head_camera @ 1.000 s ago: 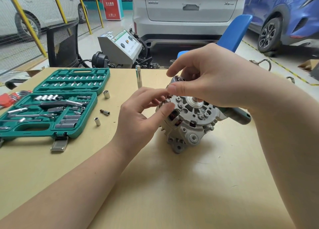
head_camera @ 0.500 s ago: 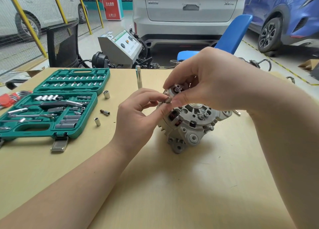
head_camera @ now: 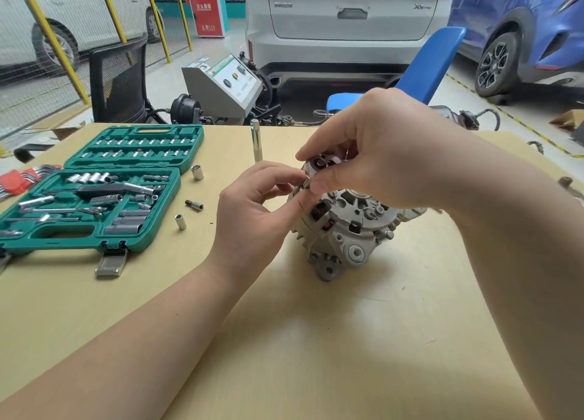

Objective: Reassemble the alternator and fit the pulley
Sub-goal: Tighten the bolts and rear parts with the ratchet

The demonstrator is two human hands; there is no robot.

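The grey alternator (head_camera: 347, 233) lies on the wooden table (head_camera: 316, 340), its vented end cover facing up and copper windings showing through the slots. My right hand (head_camera: 385, 147) reaches over its upper left edge. Thumb and forefinger pinch a small metal fastener (head_camera: 306, 182) at the housing rim. Just above it, a round silver part (head_camera: 322, 163) with dark holes shows under my right fingers. My left hand (head_camera: 252, 211) comes from the left with curled fingers, and its fingertips pinch the same fastener.
An open green socket case (head_camera: 94, 198) fills the table's left side. Loose sockets (head_camera: 197, 172) (head_camera: 180, 221) and a bit adaptor (head_camera: 194, 205) lie beside it, and an extension bar (head_camera: 256, 141) stands upright. Red hex keys (head_camera: 19, 179) sit far left. A blue chair (head_camera: 423, 68) stands behind.
My right hand has dropped lower and to the left, onto the alternator's rim. My left fingers have curled in and closed on the fastener beside my right thumb.
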